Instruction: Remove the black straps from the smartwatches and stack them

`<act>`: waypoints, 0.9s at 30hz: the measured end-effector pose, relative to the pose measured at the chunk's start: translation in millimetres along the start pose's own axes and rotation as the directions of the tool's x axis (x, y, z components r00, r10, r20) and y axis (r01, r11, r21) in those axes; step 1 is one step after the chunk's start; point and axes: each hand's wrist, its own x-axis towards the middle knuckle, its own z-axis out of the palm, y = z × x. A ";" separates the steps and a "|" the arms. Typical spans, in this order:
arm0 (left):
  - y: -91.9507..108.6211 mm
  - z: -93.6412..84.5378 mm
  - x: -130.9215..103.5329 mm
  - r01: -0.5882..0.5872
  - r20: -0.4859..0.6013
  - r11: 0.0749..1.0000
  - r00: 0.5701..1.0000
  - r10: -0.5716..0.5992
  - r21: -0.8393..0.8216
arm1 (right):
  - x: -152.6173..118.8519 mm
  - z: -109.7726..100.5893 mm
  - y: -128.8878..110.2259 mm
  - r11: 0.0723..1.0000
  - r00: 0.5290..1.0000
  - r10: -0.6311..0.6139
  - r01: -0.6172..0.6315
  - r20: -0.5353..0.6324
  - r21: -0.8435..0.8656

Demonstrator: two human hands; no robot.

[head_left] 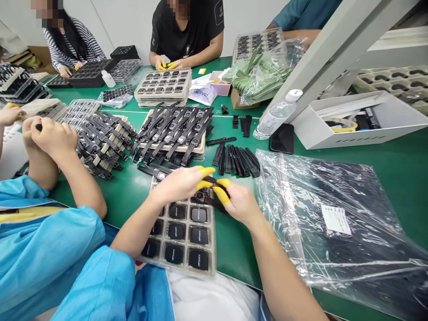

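Observation:
My left hand [177, 182] and my right hand [241, 200], with yellow finger cots on thumb and forefinger, pinch a black watch strap [214, 181] between them. The fingertips cover part of it, so I cannot tell whether a watch case is joined to it. Just below is a clear plastic tray [213, 267] with black square watch faces [199, 235] in its pockets. A dark watch case [200, 196] lies at the tray's far end, partly behind my fingers. Loose black straps [236, 160] lie in a row beyond my right hand.
Stacked trays of strapped watches [175, 133] stand ahead. To the right lie a clear plastic bag [334, 187], a phone [281, 138], a water bottle [279, 113] and a white box [354, 133] by a slanted post [321, 58]. A co-worker's arms [56, 142] are close on the left.

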 end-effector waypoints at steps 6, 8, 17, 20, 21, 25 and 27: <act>-23.1 -38.2 -32.2 0.112 0.131 0.960 0.980 -0.149 0.256 | 3.8 4.0 -12.7 0.992 0.980 -0.050 0.071 0.195 -0.103; -26.6 -42.2 -44.4 0.124 0.167 0.910 0.965 -0.204 0.396 | 4.4 4.3 -17.2 0.991 0.971 -0.065 0.089 0.228 -0.098; -23.6 -47.9 -72.5 0.027 0.142 0.806 0.980 -0.137 0.591 | 4.8 7.4 -28.4 0.989 0.952 -0.095 0.123 0.291 -0.077; -26.6 -43.8 -78.0 0.074 0.116 0.828 0.979 -0.165 0.555 | 3.9 12.6 -28.9 0.983 0.967 -0.105 0.136 0.232 -0.121; -28.5 -42.4 -80.0 0.101 0.094 0.836 0.979 -0.179 0.540 | 3.5 15.2 -28.4 0.981 0.970 -0.116 0.147 0.215 -0.130; -36.5 -38.8 -87.9 0.203 0.033 0.858 0.968 -0.248 0.471 | 1.9 27.8 -25.0 0.971 0.969 -0.178 0.202 0.172 -0.129; -39.0 -38.5 -91.1 0.225 0.054 0.870 0.960 -0.275 0.438 | 0.7 32.6 -24.2 0.969 0.970 -0.181 0.204 0.163 -0.138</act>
